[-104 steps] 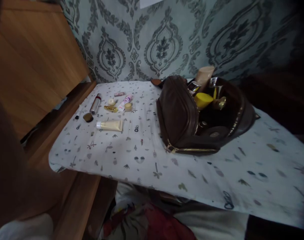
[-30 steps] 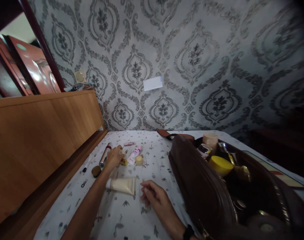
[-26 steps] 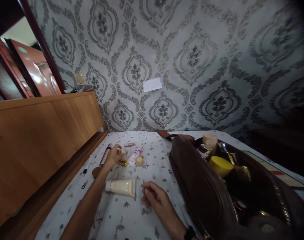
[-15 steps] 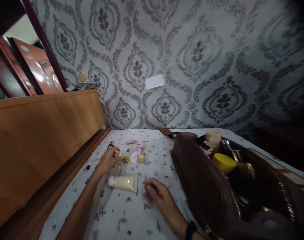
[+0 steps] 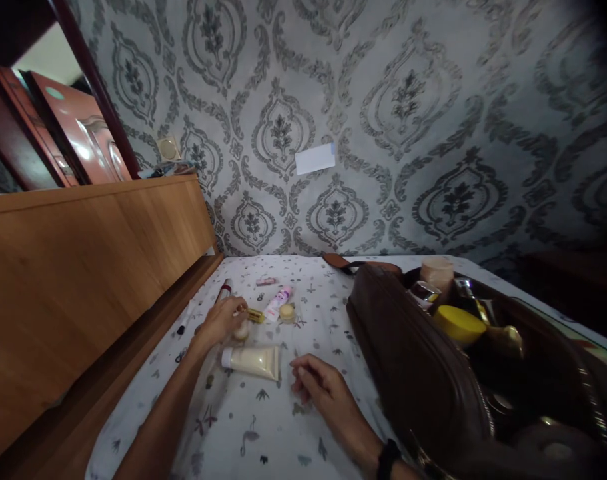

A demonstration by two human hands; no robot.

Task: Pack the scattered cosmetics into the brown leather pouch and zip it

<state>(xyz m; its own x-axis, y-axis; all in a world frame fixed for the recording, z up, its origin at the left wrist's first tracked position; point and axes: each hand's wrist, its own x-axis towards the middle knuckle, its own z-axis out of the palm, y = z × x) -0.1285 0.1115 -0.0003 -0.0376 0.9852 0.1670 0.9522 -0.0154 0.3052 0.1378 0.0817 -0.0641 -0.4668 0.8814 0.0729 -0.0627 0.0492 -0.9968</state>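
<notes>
My left hand point(image 5: 224, 321) is closed round a small pale round item point(image 5: 242, 331), just above the white patterned sheet point(image 5: 263, 437). Beside its fingertips lies a gold-yellow tube point(image 5: 254, 315), and a silver and dark red tube point(image 5: 224, 291) is behind the hand. A cream tube with a white cap point(image 5: 252, 361) lies between my two hands. My right hand point(image 5: 317, 383) hovers or rests right of that tube, fingers curled loosely; whether anything small is between them is hidden. Further back are a pink and white tube point(image 5: 278, 303), a small yellowish jar point(image 5: 286, 313) and a small pink item point(image 5: 266, 281).
On the right a large open brown bag point(image 5: 400, 347) holds a yellow-lidded container point(image 5: 460, 325) and several bottles and jars. A wooden headboard point(image 5: 98, 247) runs along the left. The patterned wall point(image 5: 283, 200) stands behind. A small black item point(image 5: 181, 329) lies near the left edge.
The view has shifted slightly, moving the scene a little to the right. My left hand has lowered slightly with the pale item, which shows more below the fingers. My right hand looks nearly unchanged.
</notes>
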